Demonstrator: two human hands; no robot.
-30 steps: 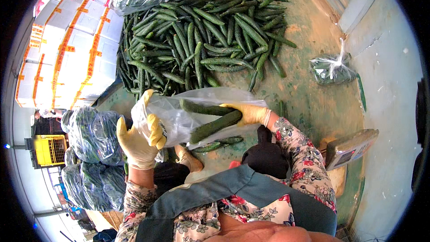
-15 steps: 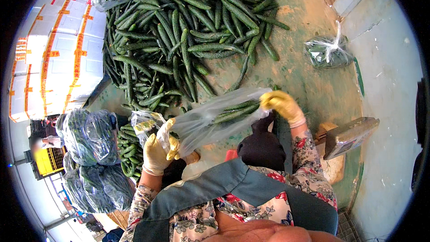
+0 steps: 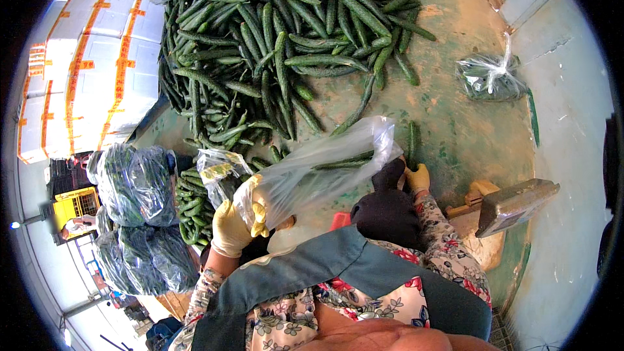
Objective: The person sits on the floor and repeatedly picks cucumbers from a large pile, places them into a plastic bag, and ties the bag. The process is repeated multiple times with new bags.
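Note:
My left hand (image 3: 235,226), in a pale yellow glove, is closed on the gathered end of a clear plastic bag (image 3: 305,172). The bag stretches to the right, its wide far end standing loose above my dark-clad knee. Green cucumbers (image 3: 351,161) show dimly through the film; whether all of them lie inside, I cannot tell. My right hand (image 3: 419,179), gloved too, is down beyond the knee at the near end of a single cucumber (image 3: 411,140) on the floor. Its fingers are partly hidden, so a grip is not plain.
A large heap of cucumbers (image 3: 279,45) covers the floor ahead. Filled bags (image 3: 146,188) and smaller cucumbers (image 3: 192,211) stand at left, below stacked white boxes (image 3: 97,71). A tied bag (image 3: 491,77) lies by the right wall (image 3: 565,130); a box-like device (image 3: 517,207) stands nearer.
My right hand has let go of the bag's far end and moved down beside the knee to the single cucumber. My left hand keeps its hold; the bag's far end now stands loose.

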